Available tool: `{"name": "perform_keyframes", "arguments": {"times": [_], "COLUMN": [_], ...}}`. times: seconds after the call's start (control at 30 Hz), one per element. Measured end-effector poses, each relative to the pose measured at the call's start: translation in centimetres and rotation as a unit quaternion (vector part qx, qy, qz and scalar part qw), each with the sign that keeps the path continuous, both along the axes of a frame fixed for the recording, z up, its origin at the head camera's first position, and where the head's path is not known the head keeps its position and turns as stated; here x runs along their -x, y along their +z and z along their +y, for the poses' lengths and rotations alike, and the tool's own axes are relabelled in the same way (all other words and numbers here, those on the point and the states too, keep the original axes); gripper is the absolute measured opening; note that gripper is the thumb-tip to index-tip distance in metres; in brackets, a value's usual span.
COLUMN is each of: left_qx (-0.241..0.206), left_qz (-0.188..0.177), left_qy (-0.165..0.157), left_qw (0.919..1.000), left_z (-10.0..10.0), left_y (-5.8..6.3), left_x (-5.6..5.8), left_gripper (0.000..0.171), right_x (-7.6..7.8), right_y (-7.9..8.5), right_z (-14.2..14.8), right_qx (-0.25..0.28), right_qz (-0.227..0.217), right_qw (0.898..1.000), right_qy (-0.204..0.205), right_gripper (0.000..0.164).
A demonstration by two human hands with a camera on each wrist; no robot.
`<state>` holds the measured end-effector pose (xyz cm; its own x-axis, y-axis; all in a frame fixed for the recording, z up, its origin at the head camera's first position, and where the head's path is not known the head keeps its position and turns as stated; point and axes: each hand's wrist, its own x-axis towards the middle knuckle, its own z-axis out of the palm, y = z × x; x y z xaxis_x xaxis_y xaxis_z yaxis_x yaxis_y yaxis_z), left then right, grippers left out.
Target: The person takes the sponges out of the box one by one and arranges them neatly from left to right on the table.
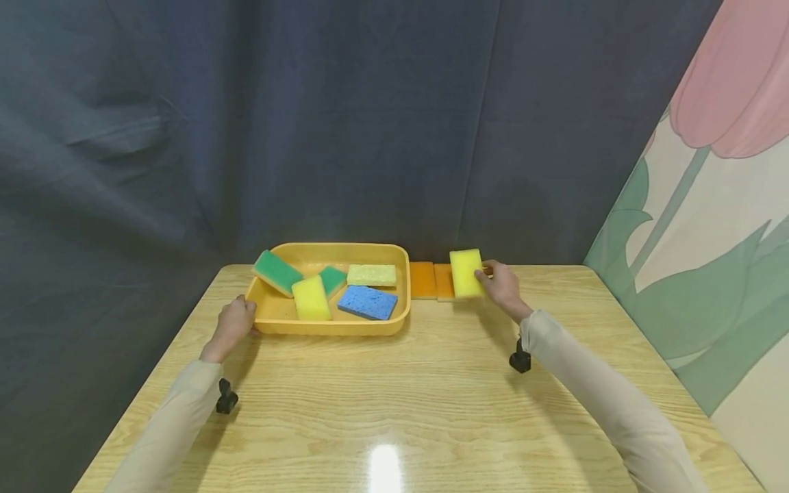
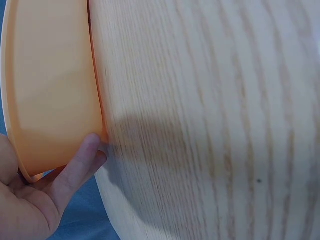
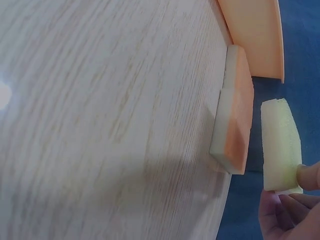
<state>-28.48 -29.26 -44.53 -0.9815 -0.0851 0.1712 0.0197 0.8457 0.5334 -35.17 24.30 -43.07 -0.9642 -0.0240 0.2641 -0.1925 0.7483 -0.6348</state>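
My left hand (image 1: pixel 234 323) grips the left end of a yellow plastic basin (image 1: pixel 333 329), thumb at the rim and fingers against the outer wall in the left wrist view. Inside the basin lie a blue sponge (image 1: pixel 368 302), a pale yellow sponge (image 1: pixel 372 275), a yellow sponge (image 1: pixel 311 299) and two green-topped sponges, one (image 1: pixel 277 272) leaning over the left rim. My right hand (image 1: pixel 502 284) pinches a yellow sponge (image 1: pixel 466 272) by its right edge, raised above the table. Under and left of it, two orange-topped sponges (image 3: pixel 237 125) lie side by side against the basin's right end.
The wooden table (image 1: pixel 382 390) ends at a dark blue curtain (image 1: pixel 370 137) behind the basin. A wall with a painted tulip (image 1: pixel 727 89) stands along the right side. Black wrist devices (image 1: pixel 520 357) hang below both sleeves.
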Motion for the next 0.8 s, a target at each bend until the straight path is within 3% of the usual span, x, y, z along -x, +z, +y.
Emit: {"name": "perform_keyframes", "arguments": {"times": [0.8], "left_qx": [0.005], "left_qz": [-0.004], "left_qy": [-0.004], "left_qw": [1.0], "left_z": [-0.1], "left_y": [0.0], "left_x": [0.1], "left_gripper": [0.03], "right_x": [-1.0], "right_y": [-0.7], "right_z": [2.0], "right_qx": [0.006], "right_qz": [-0.011], "right_qw": [1.0], "right_qy": [-0.028], "right_gripper": [0.042]}}
